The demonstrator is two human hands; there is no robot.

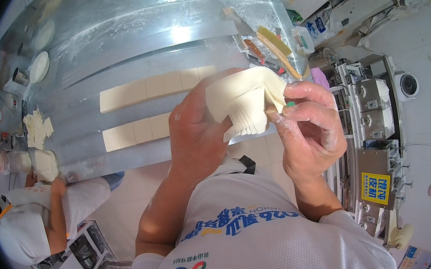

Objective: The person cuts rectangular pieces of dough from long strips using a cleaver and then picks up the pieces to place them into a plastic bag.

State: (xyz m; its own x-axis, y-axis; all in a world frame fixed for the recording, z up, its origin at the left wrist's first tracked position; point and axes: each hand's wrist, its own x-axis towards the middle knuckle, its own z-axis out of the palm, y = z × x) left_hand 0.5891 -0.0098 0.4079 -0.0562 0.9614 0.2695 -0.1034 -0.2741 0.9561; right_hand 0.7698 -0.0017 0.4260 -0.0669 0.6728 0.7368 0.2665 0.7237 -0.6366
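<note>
A thick stack of thin, pale dough wrappers (237, 93) is held up between my hands over the near edge of the steel table. My left hand (189, 124) is closed round its left side. My right hand (311, 129), dusted with flour, pinches the right end, where the sheets bend down and their lower edges fan apart. A small green bit shows by the right fingertips; I cannot make out what it is. Beyond my left hand, a far row of dough stacks (133, 95) and a nearer row (130, 135) lie on the table, the nearer one partly hidden by that hand.
A long metal strip (133, 57) crosses the floury steel table (81, 137). At the far right lie a wooden-handled brush (277, 47) and a scraper (237, 20). Dough scraps (37, 129) are at left, near another person (37, 220). Metal machinery (373, 140) stands at right.
</note>
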